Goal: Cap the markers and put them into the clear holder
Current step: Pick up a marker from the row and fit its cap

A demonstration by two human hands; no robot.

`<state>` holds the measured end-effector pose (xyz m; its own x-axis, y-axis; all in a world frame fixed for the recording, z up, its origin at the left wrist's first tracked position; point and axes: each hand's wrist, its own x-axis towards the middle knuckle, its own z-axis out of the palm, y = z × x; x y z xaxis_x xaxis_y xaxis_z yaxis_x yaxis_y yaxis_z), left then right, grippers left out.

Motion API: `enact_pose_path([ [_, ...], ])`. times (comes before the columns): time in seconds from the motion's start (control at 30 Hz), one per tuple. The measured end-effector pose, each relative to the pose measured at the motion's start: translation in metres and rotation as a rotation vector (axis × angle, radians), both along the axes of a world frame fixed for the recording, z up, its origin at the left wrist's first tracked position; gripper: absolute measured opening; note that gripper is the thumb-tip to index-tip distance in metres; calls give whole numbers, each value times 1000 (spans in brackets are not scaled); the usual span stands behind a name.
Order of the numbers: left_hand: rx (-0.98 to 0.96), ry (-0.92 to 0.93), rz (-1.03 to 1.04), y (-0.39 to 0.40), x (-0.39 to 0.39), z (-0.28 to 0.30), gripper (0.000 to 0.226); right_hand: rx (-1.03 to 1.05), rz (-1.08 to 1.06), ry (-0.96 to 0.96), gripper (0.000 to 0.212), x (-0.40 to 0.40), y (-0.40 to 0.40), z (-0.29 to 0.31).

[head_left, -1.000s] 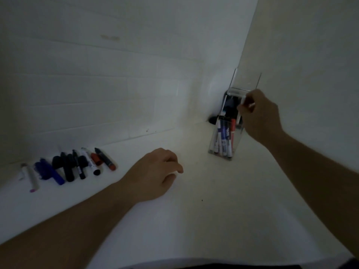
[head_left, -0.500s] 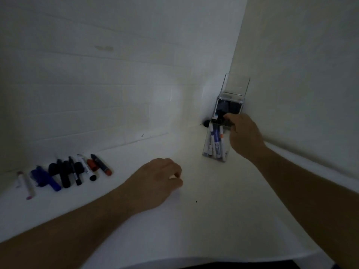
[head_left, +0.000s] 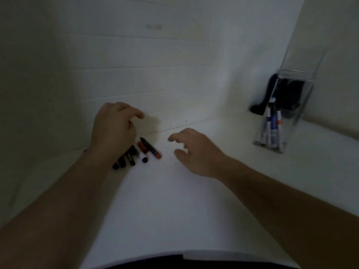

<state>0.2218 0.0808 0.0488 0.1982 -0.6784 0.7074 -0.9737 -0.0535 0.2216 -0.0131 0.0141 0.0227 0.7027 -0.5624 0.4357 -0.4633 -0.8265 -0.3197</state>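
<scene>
**Both hands empty over loose markers; holder stands apart at the right**

Left hand: positioned over the group of loose markers on the white counter. Fingers are loosely curled with nothing gripped between them; the hand covers the far ends of several markers, so contact with them cannot be confirmed.

Right hand: held low over the counter just to the right of the marker group, apart from it. Fingers spread and relaxed, holding nothing.

Loose markers: lying flat, side by side, near the wall. Visible past the left hand are several black barrels, one white barrel with a dark end, and at the right edge of the group a dark marker with a red end. Whether each is capped cannot be judged; the frame is dim and blurred.

Clear holder: standing upright at the right of the counter, in the corner where the two walls meet, well apart from both hands. Several markers stand inside it, white barrels with blue labelling and one orange detail. A dark object sits behind the holder; its identity cannot be determined.
</scene>
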Motion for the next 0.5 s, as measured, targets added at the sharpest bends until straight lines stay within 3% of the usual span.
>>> enact_pose_path([
  [0.1, 92, 30, 60, -1, 6, -8, 49, 64, 80, 52, 29, 42, 12, -11],
  [0.23, 197, 95, 89, -1, -2, -16, 48, 14, -27, 154, 31, 61, 8, -17],
  [0.4, 319, 73, 117, -4, -7, -18, 43, -52, -265, 211, 24, 30, -8, -13],
  [0.5, 409, 29, 94, -7, -12, -22, 42, 9, -376, 207, 21, -11, -22, -9],
])
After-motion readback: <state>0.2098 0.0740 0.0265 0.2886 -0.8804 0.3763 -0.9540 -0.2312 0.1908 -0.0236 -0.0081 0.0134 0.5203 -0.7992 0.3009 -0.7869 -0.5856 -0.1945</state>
